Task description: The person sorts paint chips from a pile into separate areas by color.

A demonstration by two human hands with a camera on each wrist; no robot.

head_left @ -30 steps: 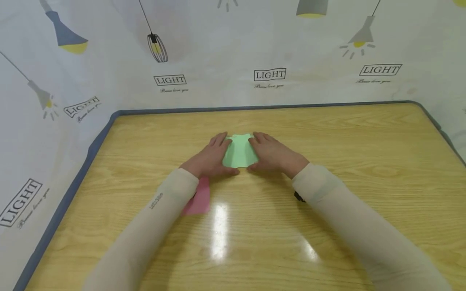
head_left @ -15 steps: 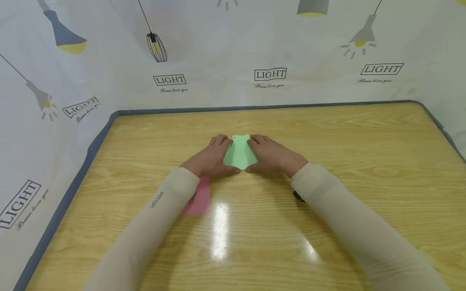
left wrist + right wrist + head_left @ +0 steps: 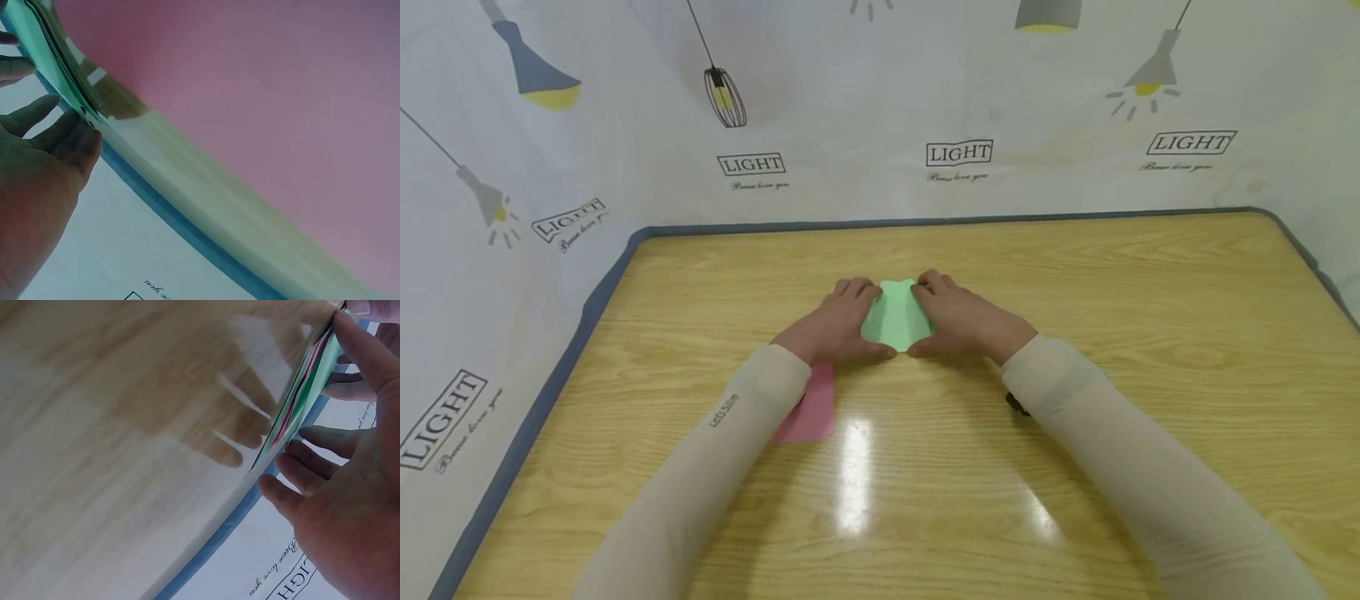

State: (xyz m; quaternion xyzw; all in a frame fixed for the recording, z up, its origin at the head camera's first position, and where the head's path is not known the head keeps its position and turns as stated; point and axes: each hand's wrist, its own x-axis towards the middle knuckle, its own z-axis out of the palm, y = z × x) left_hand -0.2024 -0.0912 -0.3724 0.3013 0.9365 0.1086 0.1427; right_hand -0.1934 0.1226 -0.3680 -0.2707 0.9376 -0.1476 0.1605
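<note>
A small stack of coloured paper sheets (image 3: 897,315) lies on the table, a light green sheet uppermost. In the right wrist view the edge of the paper stack (image 3: 307,387) shows green and pink layers. My left hand (image 3: 838,323) holds the stack's left side, thumb at the near edge and fingers toward the far corner. On the opposite side my right hand (image 3: 966,318) grips it the same way. The two thumb tips almost meet at the near edge. A pink sheet (image 3: 814,408) lies under my left wrist, partly hidden by the sleeve.
The wood-grain table (image 3: 940,500) has a blue-grey border (image 3: 775,227) along its back and sides. A white wall covering (image 3: 865,100) printed with lamps and lettering rises behind and to the left. A small black object (image 3: 1017,405) shows under the right sleeve.
The thumbs have drawn slightly closer along the near edge. At the stack's far edge, the uneven bits of paper that stuck out now look more even. The pink sheet stays put.
</note>
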